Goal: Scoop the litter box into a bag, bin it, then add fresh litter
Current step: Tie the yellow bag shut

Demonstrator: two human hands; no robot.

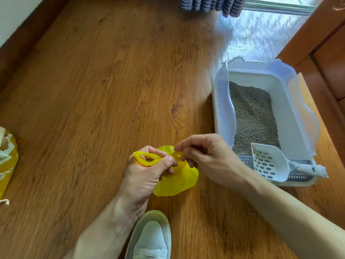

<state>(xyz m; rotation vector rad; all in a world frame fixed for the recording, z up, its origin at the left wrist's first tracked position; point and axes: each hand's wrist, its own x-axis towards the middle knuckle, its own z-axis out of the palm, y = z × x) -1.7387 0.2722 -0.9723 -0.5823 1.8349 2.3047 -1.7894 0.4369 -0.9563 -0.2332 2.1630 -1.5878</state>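
At btm centre of frame I hold the yellow bag on the floor, left hand pinching one handle loop, right hand pinching the other; cross loops snug, pull evenly w/o tearing, litter box at right.

Bright daylight from the upper right, glare on the pale floor, wide-angle bending at edges.

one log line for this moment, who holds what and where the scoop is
left hand: pinching yellow bag handle | right hand: pinching other handle | scoop: resting in litter box | step: tying bag
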